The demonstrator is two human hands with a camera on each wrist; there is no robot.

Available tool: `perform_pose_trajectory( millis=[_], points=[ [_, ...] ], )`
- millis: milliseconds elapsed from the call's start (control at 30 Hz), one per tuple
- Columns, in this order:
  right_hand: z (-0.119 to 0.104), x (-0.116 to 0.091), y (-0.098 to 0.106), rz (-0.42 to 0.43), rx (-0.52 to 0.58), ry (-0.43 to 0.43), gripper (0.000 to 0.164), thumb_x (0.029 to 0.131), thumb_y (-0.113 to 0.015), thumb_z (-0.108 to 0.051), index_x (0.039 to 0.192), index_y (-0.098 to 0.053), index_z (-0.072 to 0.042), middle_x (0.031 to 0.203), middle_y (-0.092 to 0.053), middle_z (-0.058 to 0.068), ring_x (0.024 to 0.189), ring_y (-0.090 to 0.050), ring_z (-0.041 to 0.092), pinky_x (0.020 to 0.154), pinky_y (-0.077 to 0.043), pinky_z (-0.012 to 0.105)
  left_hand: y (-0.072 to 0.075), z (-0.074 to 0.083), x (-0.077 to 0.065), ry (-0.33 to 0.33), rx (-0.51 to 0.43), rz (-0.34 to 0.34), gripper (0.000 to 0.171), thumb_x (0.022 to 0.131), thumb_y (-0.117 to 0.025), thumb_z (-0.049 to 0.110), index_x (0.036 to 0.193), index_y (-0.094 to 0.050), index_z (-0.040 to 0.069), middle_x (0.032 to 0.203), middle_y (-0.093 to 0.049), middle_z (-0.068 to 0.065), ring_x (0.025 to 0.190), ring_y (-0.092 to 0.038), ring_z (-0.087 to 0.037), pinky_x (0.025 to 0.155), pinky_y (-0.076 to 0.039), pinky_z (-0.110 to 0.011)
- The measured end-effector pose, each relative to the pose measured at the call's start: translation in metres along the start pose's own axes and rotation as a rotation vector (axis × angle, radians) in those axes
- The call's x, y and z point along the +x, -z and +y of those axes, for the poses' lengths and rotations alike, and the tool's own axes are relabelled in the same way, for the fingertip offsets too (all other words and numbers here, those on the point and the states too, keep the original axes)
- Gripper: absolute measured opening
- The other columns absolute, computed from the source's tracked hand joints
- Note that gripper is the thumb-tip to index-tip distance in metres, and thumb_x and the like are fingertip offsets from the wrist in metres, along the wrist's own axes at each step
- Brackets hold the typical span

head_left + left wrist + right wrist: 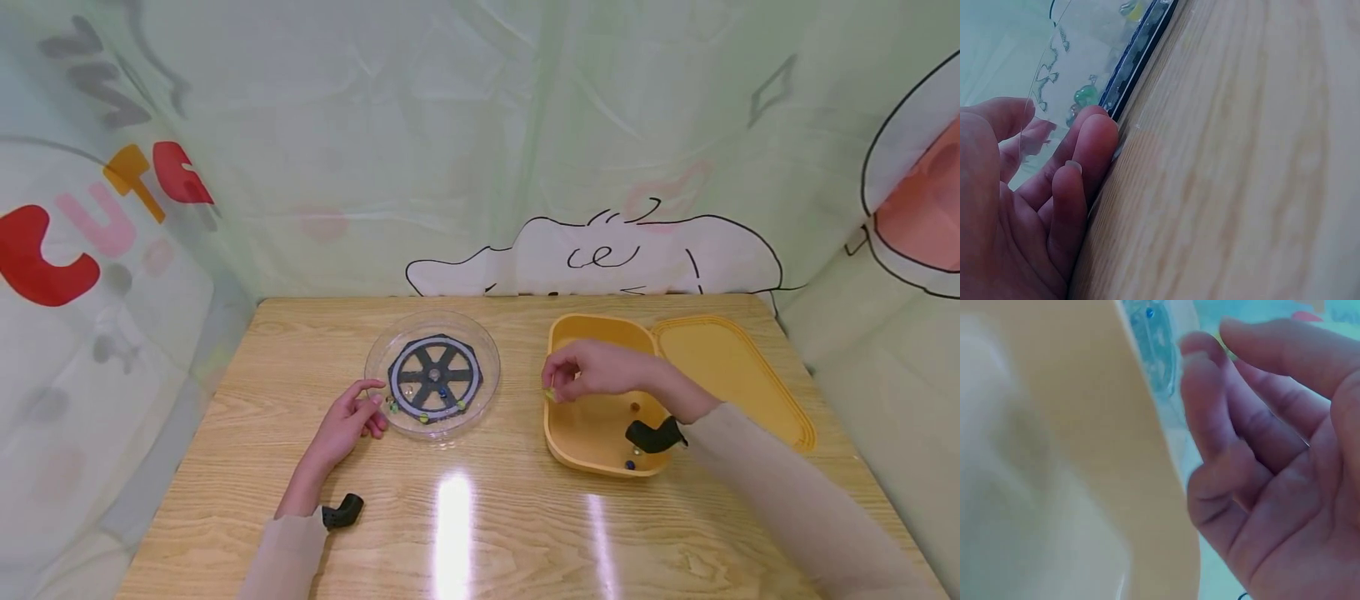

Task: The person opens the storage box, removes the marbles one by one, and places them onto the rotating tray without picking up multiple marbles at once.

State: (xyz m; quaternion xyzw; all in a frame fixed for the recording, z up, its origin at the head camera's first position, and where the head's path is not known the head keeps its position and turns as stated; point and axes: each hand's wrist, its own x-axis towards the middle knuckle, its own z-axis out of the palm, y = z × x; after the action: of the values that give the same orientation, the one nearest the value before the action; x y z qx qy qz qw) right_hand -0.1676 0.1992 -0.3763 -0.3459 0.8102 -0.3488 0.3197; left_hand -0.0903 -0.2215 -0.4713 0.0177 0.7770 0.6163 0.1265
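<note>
In the head view my right hand pinches a small yellow-green marble over the left edge of an orange-yellow box. The right wrist view shows the thumb and fingers meeting, with only a sliver of the marble visible between them. My left hand touches the near left rim of a clear round dish with loosely bent fingers. Inside that dish lies a dark spoked wheel with a pale ring. Several marbles sit in the dish, among them a green marble near the left fingertips.
A few marbles lie in the box, including a brown marble and a dark blue marble. The box's flat yellow lid lies to its right. Both stand on a wooden table beside a patterned cloth backdrop.
</note>
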Motion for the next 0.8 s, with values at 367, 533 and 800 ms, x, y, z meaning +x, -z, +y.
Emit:
perform_pose_trajectory(
  millis=[367, 533, 800],
  points=[
    [-0.018, 0.036, -0.009, 0.175, 0.017, 0.051, 0.012, 0.094, -0.068, -0.012, 0.105, -0.069, -0.008, 0.087, -0.068, 0.002, 0.078, -0.06, 0.018, 0.071, -0.05, 0.03, 0.003, -0.017, 0.009, 0.008, -0.004, 0.005, 0.032, 0.107, -0.047, 0.014, 0.137, -0.05, 0.003, 0.081, -0.066, -0.022, 0.065, -0.064, -0.027, 0.062, -0.052, -0.029],
    [-0.021, 0.057, -0.016, 0.209, 0.052, 0.052, 0.014, 0.094, -0.069, -0.012, 0.107, -0.069, -0.008, 0.086, -0.067, 0.0, 0.078, -0.06, 0.02, 0.07, -0.05, 0.032, 0.004, -0.03, 0.013, -0.004, -0.013, 0.007, 0.033, 0.107, -0.048, 0.018, 0.137, -0.05, 0.005, 0.081, -0.066, -0.02, 0.064, -0.063, -0.025, 0.061, -0.052, -0.029],
    [-0.023, 0.085, -0.028, 0.22, 0.09, 0.067, 0.016, 0.093, -0.069, -0.01, 0.107, -0.069, -0.004, 0.084, -0.069, 0.004, 0.077, -0.062, 0.028, 0.069, -0.051, 0.031, 0.001, -0.03, 0.012, -0.022, 0.002, 0.037, 0.03, 0.105, -0.052, 0.021, 0.132, -0.054, 0.009, 0.076, -0.066, -0.016, 0.061, -0.063, -0.022, 0.059, -0.051, -0.028]
  ],
)
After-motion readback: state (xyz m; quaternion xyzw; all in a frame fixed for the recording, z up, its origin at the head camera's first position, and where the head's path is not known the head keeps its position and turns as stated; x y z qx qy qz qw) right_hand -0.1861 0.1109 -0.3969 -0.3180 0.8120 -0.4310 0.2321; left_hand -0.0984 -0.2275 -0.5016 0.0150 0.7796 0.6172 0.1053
